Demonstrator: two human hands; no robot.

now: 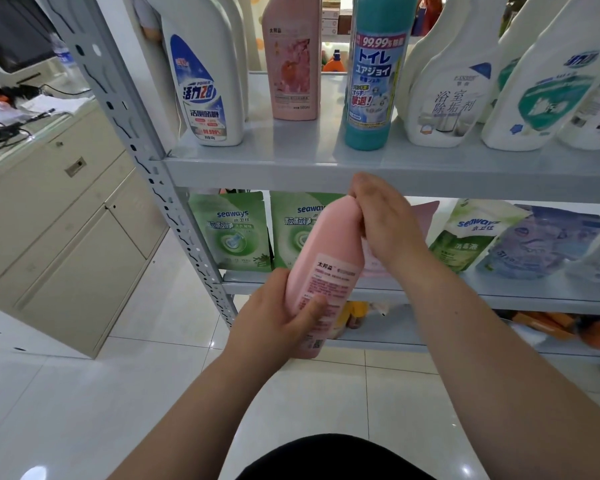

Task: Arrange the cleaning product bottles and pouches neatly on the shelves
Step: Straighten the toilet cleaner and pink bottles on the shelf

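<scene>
Between my hands, before the grey rack (142,143), the pink bottle (329,268) leans with its long axis running from its base near me up to its cap, just under the lip of the upper shelf (257,171). My left hand (281,317) grips the lower body, thumb across the label; my right hand (385,226), nearer that shelf, closes round the cap end. Room for it, I judge, lies up and far, beside its shelved twin (293,60); white floor tiles (153,393) and a beige cabinet (66,237) lie left.
</scene>
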